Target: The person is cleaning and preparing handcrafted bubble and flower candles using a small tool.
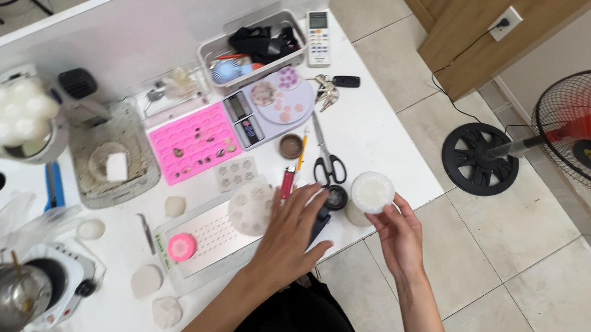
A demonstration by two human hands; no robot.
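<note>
Holding a round white tub (pixel 371 193) by its near rim, the right hand (pixel 398 235) curls its fingers and thumb around the side so the open, pale top faces straight up at the camera; the tub's axis runs vertical, which would keep whatever whitish fill is in it level. It sits at the lower-right edge of the white table (pixel 380 116), just right of centre in the frame, beside a small black round lid (pixel 336 197). The left hand (pixel 294 234) lies palm down with fingers spread and slightly bent over a dark object (pixel 321 224) at the table's near edge; only a sliver shows, so what it is I cannot tell, possibly a phone or case. Just left of that hand rest a clear flower-shaped mould (pixel 251 207) and a white ruled tray (pixel 212 241) bearing a pink round piece (pixel 182 247). Higher up, black-handled scissors (pixel 326 158) point their blades toward the top of the frame, near a pink silicone mould (pixel 193 142) and a digital kitchen scale (pixel 269 108), all within arm's reach.
</note>
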